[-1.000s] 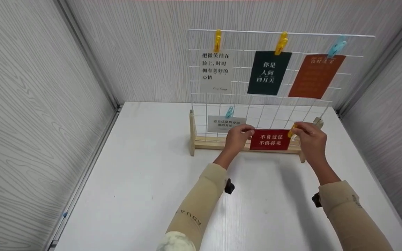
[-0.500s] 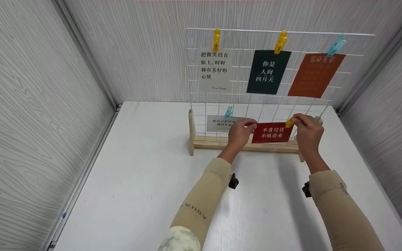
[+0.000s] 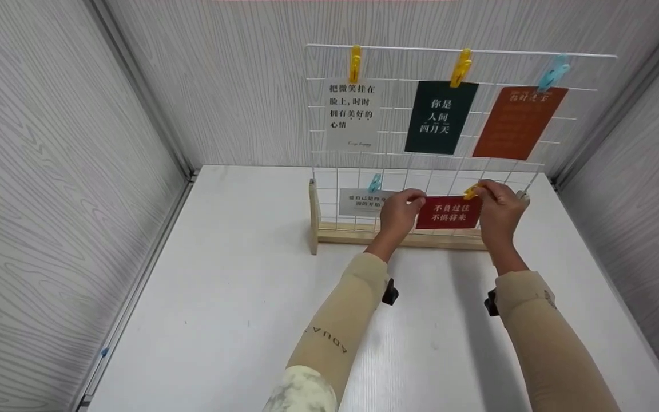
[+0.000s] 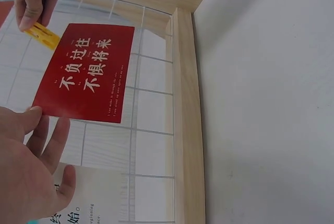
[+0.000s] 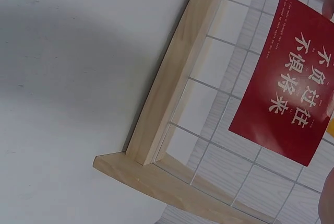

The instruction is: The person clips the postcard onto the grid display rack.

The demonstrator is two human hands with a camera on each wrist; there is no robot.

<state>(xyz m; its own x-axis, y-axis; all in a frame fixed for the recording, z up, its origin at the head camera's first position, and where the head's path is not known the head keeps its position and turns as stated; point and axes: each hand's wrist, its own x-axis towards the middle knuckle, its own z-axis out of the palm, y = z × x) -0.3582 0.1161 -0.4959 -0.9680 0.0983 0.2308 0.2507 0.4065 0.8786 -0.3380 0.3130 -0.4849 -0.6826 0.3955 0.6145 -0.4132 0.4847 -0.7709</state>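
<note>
A red card with white characters is held up against the lower part of a white wire grid. My left hand pinches its upper left corner between thumb and finger. With the right hand I pinch a yellow clip at the card's upper right edge. In the left wrist view the clip meets the card's edge; whether it also bites a wire is hidden. A pale card hangs beside my left hand under a blue clip, partly covered by that hand.
Higher on the grid hang a white card, a dark green card and an orange card, each under a clip. A wooden stand carries the grid on the white table. Grained panels enclose the back and sides.
Both hands have moved up and forward with the red card, bringing it nearer the grid. The right hand and yellow clip have also shifted slightly left along the card's top edge.
</note>
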